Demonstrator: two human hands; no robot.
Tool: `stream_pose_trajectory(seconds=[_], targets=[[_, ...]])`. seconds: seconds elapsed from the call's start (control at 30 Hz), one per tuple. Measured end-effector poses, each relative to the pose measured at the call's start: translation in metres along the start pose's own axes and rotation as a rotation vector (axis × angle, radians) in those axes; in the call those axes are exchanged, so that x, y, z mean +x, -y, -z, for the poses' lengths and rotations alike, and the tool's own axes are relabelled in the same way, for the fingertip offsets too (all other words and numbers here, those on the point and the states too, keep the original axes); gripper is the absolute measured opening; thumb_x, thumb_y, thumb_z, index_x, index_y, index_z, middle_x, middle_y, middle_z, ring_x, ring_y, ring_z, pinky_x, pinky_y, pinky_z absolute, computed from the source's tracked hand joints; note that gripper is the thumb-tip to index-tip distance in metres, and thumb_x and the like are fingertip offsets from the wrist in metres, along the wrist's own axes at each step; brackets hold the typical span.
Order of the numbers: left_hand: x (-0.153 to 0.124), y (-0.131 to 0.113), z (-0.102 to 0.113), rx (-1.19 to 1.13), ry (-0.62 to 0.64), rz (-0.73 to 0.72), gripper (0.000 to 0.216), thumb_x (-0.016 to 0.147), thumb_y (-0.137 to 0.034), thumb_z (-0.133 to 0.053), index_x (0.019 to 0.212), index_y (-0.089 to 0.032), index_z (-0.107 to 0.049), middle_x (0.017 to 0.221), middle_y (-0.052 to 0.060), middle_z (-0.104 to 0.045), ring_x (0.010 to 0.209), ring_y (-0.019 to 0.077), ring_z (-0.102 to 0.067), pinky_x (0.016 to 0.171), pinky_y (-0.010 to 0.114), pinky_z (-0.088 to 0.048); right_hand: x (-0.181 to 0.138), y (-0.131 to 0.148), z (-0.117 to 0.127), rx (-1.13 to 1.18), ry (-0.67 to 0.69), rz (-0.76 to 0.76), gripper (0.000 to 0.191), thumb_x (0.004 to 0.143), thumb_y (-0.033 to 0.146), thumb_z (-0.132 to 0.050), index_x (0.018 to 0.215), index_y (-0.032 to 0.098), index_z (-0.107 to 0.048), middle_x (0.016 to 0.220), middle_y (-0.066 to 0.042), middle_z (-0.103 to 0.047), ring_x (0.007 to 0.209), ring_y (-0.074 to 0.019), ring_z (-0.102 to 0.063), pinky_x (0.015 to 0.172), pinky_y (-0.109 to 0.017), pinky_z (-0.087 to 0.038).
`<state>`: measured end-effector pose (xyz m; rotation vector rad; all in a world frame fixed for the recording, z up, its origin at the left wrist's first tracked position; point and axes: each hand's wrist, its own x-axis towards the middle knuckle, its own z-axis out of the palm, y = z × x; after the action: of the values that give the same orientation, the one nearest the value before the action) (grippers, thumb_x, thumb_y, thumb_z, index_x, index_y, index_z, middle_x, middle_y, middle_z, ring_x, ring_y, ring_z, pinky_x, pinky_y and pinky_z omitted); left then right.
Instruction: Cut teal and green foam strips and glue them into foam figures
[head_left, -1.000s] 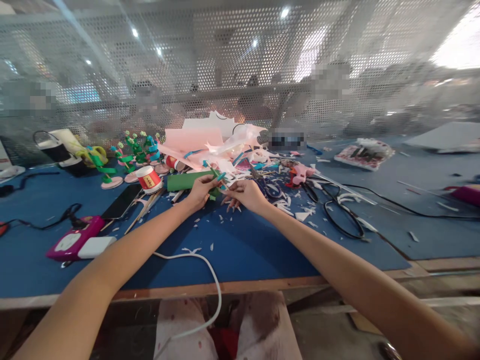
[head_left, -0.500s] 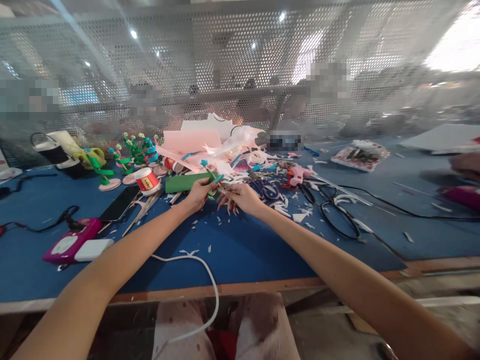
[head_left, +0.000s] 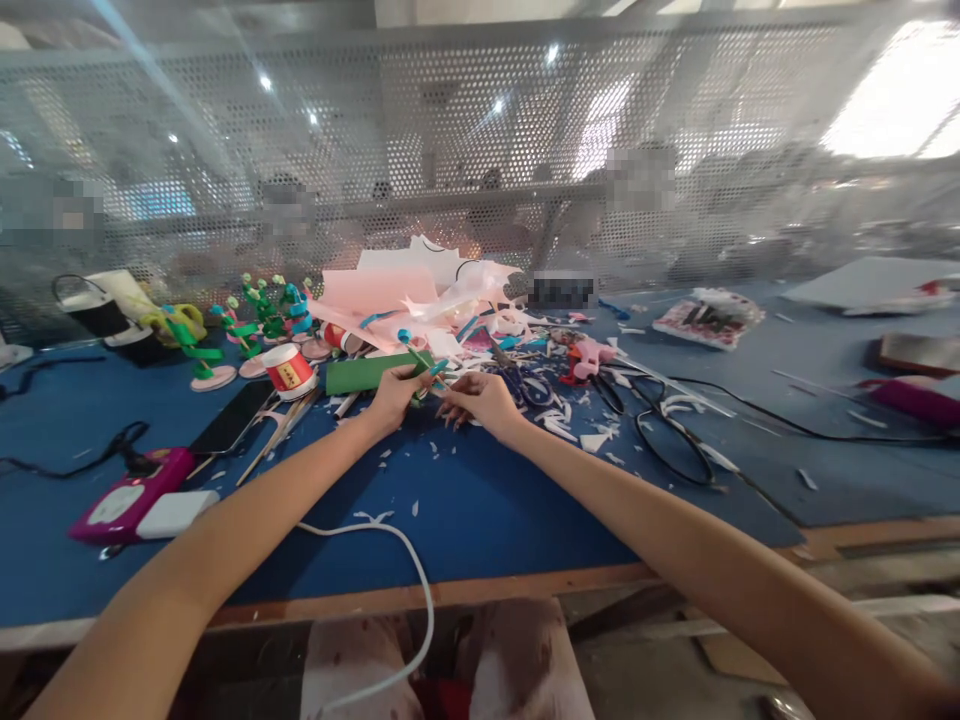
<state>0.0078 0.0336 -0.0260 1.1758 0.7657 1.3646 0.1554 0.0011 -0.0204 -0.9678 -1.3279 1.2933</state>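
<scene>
A thin stick with a blue curled tip (head_left: 417,352) slants between my hands, just above the table. My left hand (head_left: 397,396) is closed around it, thumb and fingers pinched together near a bit of blue strip. Close on the right, my right hand (head_left: 486,402) pinches the stick's lower end, its other fingers curled beneath. Behind my left hand lies a green sheet (head_left: 360,375). Blue-handled scissors (head_left: 529,385) rest among paper scraps to the right of my right hand.
Left are green wrapped-stem models (head_left: 196,350) on round bases, a red-and-white cup (head_left: 289,372), a phone (head_left: 234,417) and a purple power socket (head_left: 133,495). Pink and white paper (head_left: 379,290) is heaped behind. A pink glue gun (head_left: 589,358) and black cable (head_left: 645,440) lie right.
The stick has tilted, and its blue tip shows more clearly. My hands stay close together. The view has shifted slightly, and a co-worker's hand at the far right is gone from sight.
</scene>
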Motion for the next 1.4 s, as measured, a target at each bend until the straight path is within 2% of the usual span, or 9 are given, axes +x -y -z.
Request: stream_pose_trajectory(seconds=[0.2,0.33,0.5,0.63,0.77,0.9,1.03,1.3,1.4], targets=[[0.003,0.003,-0.011,-0.008,-0.012,-0.052,0.038,0.046,-0.045,-0.081,0.057,-0.011,-0.067,0.048,-0.002,-0.057,0.045,0.0047,-0.045,0.046,0.018,-0.033,0.0,-0.002,0.004,0.057,0.035,-0.068,0.043,0.044,0.046,-0.081,0.06,0.013,-0.057,0.052,-0.003,-0.066,0.043,-0.013,-0.062,0.04,-0.019,-0.049],[0.011,0.007,-0.029,-0.019,-0.043,0.004,0.042,0.045,-0.048,-0.08,0.059,-0.011,-0.067,0.052,0.0,-0.061,0.045,0.0072,-0.051,0.044,0.019,-0.036,0.0,0.0,0.004,0.103,0.028,-0.077,0.035,0.053,0.041,-0.079,0.06,0.013,-0.058,0.053,-0.002,-0.066,0.043,-0.0117,-0.062,0.042,-0.019,-0.05],[0.018,0.008,-0.043,-0.099,0.0,0.139,0.038,0.053,-0.043,-0.079,0.064,-0.01,-0.065,0.045,-0.002,-0.056,0.031,0.0043,-0.039,0.033,0.02,-0.025,0.0,0.002,0.01,0.179,-0.003,-0.103,0.024,0.069,0.032,-0.072,0.063,0.015,-0.056,0.051,0.0,-0.064,0.041,-0.0097,-0.059,0.042,-0.018,-0.05],[0.017,0.006,-0.044,-0.193,0.022,0.163,0.032,0.048,-0.031,-0.084,0.062,-0.011,-0.063,0.05,-0.002,-0.06,0.038,0.0054,-0.048,0.039,0.019,-0.035,0.0,0.005,0.017,0.183,0.041,-0.146,0.02,0.076,0.029,-0.066,0.067,0.014,-0.057,0.055,-0.001,-0.065,0.04,-0.0071,-0.056,0.04,-0.016,-0.048],[0.016,0.004,-0.043,-0.192,0.041,0.168,0.036,0.041,-0.029,-0.086,0.064,-0.011,-0.064,0.048,-0.004,-0.059,0.036,0.0061,-0.047,0.036,0.02,-0.034,0.0,0.007,0.02,0.155,0.076,-0.165,0.02,0.077,0.03,-0.065,0.069,0.014,-0.056,0.058,-0.001,-0.066,0.037,-0.0065,-0.055,0.036,-0.015,-0.046],[0.015,0.0,-0.044,-0.196,-0.02,0.195,0.029,0.047,-0.021,-0.084,0.064,-0.011,-0.063,0.054,-0.002,-0.062,0.042,0.008,-0.053,0.041,0.02,-0.039,-0.001,0.009,0.022,0.123,0.027,-0.1,0.026,0.066,0.032,-0.074,0.07,0.015,-0.055,0.062,-0.001,-0.068,0.041,-0.0092,-0.059,0.038,-0.018,-0.051],[0.015,-0.001,-0.046,-0.197,-0.074,0.231,0.019,0.055,-0.014,-0.079,0.064,-0.01,-0.063,0.056,0.0,-0.063,0.047,0.0093,-0.057,0.046,0.021,-0.043,-0.003,0.01,0.024,0.002,0.001,-0.091,0.034,0.056,0.034,-0.08,0.067,0.015,-0.054,0.055,-0.001,-0.066,0.04,-0.0119,-0.06,0.036,-0.018,-0.051],[0.018,0.003,-0.044,-0.281,-0.036,0.23,0.018,0.057,-0.017,-0.08,0.062,-0.011,-0.064,0.056,-0.001,-0.063,0.051,0.0092,-0.057,0.051,0.022,-0.045,-0.003,0.011,0.025,-0.011,0.042,-0.1,0.022,0.079,0.034,-0.061,0.07,0.014,-0.058,0.065,-0.005,-0.07,0.041,-0.0112,-0.062,0.038,-0.018,-0.05],[0.017,0.003,-0.044,-0.283,-0.017,0.234,0.018,0.056,-0.017,-0.08,0.064,-0.011,-0.065,0.056,-0.001,-0.062,0.05,0.0082,-0.056,0.05,0.021,-0.044,-0.003,0.01,0.024,-0.013,0.07,-0.108,0.023,0.083,0.034,-0.055,0.071,0.014,-0.057,0.058,-0.003,-0.068,0.035,-0.0094,-0.056,0.035,-0.018,-0.047]])
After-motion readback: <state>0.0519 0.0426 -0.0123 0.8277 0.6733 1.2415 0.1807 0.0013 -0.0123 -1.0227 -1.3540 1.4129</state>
